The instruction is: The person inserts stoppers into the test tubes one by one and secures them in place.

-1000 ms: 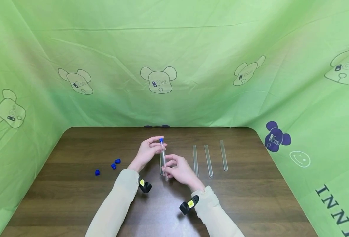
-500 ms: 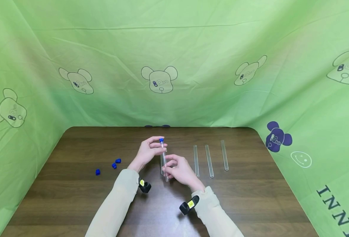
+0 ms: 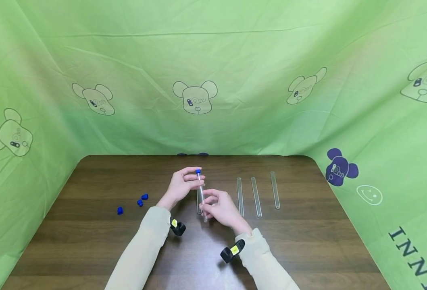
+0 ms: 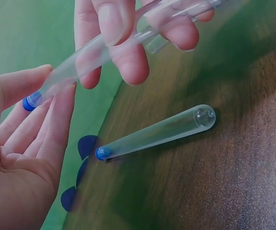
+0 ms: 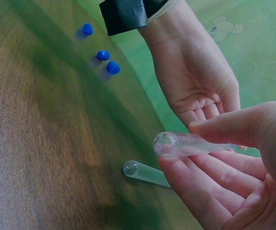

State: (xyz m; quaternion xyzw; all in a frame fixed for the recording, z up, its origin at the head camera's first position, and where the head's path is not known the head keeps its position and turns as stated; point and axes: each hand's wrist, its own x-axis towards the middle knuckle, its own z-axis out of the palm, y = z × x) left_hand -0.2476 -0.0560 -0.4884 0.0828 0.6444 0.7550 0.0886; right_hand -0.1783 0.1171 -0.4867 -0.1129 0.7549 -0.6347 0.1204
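Between my two hands a clear test tube (image 3: 201,193) with a blue cap (image 3: 198,171) is held tilted above the table. My left hand (image 3: 180,186) pinches it by thumb and fingers just below the cap, which is seated in the tube's mouth in the left wrist view. Near the rounded bottom end, my right hand (image 3: 220,207) grips the tube between thumb and fingers. Under the held tube, a second capped test tube (image 4: 157,132) lies on the table, its blue cap (image 4: 103,153) pointing to the far edge.
Several more pieces lie on the brown table (image 3: 90,249): three blue caps, among them a near one (image 3: 120,210), at left, and three uncapped test tubes, including the middle one (image 3: 256,197), at right. A green cloth (image 3: 198,60) hangs around the back and sides.
Almost nothing differs. Both hands keep their hold on the capped tube, which has shifted very slightly to the right.
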